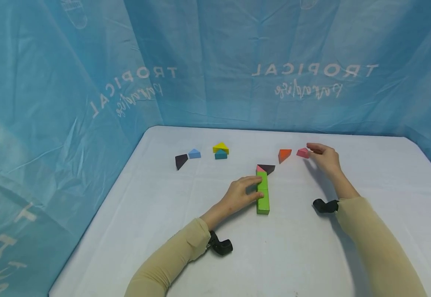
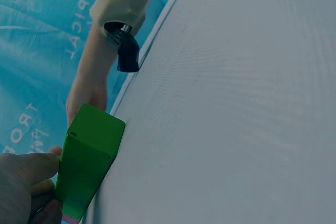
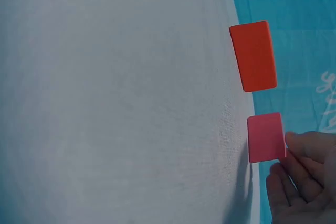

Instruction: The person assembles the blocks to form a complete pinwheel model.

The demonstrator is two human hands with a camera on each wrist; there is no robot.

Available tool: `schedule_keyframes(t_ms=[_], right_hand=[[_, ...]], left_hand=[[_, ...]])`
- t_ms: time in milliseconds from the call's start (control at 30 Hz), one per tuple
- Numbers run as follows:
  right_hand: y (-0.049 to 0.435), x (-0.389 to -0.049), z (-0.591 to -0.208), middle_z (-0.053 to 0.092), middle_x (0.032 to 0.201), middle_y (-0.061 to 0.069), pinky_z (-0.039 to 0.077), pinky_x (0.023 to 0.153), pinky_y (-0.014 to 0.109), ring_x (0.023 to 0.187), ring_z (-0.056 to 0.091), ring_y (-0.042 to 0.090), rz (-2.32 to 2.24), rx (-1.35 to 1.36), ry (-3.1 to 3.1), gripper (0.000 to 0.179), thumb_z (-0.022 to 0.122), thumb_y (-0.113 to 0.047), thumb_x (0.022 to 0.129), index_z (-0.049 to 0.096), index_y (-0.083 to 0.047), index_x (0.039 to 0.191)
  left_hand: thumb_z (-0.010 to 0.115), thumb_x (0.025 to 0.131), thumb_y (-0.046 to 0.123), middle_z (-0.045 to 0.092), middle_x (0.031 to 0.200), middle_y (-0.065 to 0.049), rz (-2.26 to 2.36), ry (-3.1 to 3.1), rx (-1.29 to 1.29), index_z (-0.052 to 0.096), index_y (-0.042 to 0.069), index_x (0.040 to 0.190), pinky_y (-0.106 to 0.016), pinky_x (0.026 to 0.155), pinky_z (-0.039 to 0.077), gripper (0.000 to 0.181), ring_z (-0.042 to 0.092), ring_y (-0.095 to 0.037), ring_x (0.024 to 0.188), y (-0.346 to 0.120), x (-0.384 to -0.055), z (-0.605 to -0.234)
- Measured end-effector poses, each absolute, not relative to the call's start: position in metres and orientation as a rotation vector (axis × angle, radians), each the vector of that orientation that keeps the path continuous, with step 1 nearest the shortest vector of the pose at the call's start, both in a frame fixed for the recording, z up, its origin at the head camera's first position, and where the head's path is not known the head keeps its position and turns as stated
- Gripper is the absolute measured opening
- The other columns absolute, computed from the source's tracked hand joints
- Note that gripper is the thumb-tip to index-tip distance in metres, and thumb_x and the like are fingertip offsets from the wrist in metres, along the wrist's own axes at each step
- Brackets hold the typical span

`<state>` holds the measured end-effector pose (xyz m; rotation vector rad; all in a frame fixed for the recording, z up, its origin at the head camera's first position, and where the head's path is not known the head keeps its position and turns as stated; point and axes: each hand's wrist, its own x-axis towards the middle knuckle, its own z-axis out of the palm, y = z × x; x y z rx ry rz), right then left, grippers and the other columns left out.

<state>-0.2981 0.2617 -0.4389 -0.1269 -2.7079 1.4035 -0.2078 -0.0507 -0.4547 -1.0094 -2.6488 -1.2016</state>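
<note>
Two green blocks lie end to end on the white table, in line toward me. My left hand rests its thumb and fingertips against their left side, without wrapping round them; the left wrist view shows the green block beside those fingers. At their far end are a small pink piece and a dark block. My right hand is at the right edge of a pink triangular block, its thumb beside that edge in the right wrist view, other fingers spread lower.
Left of the pink block is an orange triangular block. Farther left stand yellow, teal, light blue and dark blocks. A blue printed curtain hangs behind the table and at its left.
</note>
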Motion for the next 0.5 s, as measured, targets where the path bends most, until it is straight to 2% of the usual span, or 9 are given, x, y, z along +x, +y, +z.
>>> schedule_keyframes(t_ms=[167, 500], right_hand=[[0.2635, -0.3006, -0.4421, 0.049, 0.135, 0.02, 0.037, 0.101, 0.05, 0.124, 0.043, 0.036, 1.429, -0.076, -2.753, 0.044, 0.054, -0.024, 0.097, 0.051, -0.004, 0.136], [0.2619, -0.3012, -0.4425, 0.052, 0.129, 0.023, 0.039, 0.099, 0.052, 0.118, 0.047, 0.036, 1.402, -0.036, -2.76, 0.041, 0.055, -0.023, 0.097, 0.054, -0.001, 0.131]], left_hand=[[0.07, 0.086, 0.028, 0.054, 0.133, -0.006, -1.199, -2.649, -1.011, 0.058, 0.004, 0.129, -0.025, 0.104, 0.035, 0.05, 0.047, -0.017, 0.125, -0.0502, -0.207, -0.4548], [0.071, 0.086, 0.027, 0.055, 0.133, -0.005, -1.204, -2.661, -0.986, 0.058, 0.004, 0.128, -0.025, 0.104, 0.035, 0.05, 0.047, -0.016, 0.125, -0.0494, -0.2068, -0.4538]])
